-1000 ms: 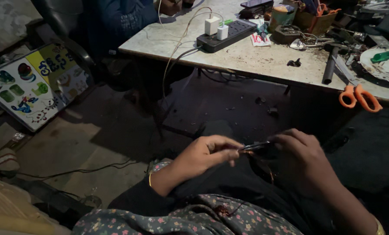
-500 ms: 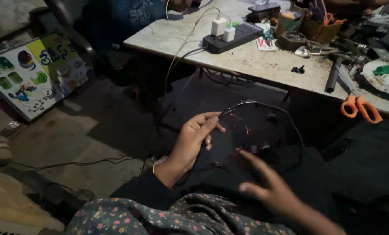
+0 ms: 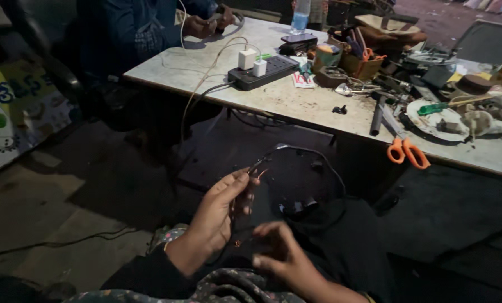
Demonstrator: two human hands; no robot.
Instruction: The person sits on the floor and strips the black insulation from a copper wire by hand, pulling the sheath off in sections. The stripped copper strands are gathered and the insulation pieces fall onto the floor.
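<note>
**Holding a thin black wire loop over the lap**

Pinching the wire w/ the left hand [image 3: 220,216]: thumb and fingers close on a thin black wire [image 3: 313,160] near its bared end, where a short copper-coloured tip shows just past the fingertips. From there the wire arcs up and right in a loop, then drops toward a small dark part [image 3: 299,209] lying on the dark cloth over the lap; can't tell whether wire and part are joined, too dim.

Right hand [image 3: 282,258] sits lower, just below the left, fingers curled inward. A bit blurred, so whether it grips the lower strand or only rests by it I can't tell.

Progress, judged from the pic only: insulation at one end looks already stripped, since bare copper shows. No tool is in either hand, and the bare end touches nothing, so any joining seems not yet done.

Around: pale worktable [image 3: 296,104] ahead, w/ a black power strip [image 3: 265,71] carrying two white chargers, orange-handled scissors [image 3: 408,151] at the near edge, a green-handled screwdriver [image 3: 439,106] on a round plate, misc. clutter at the back. Another person's hands [image 3: 203,23] rest at the far left corner, apart from this work.
</note>
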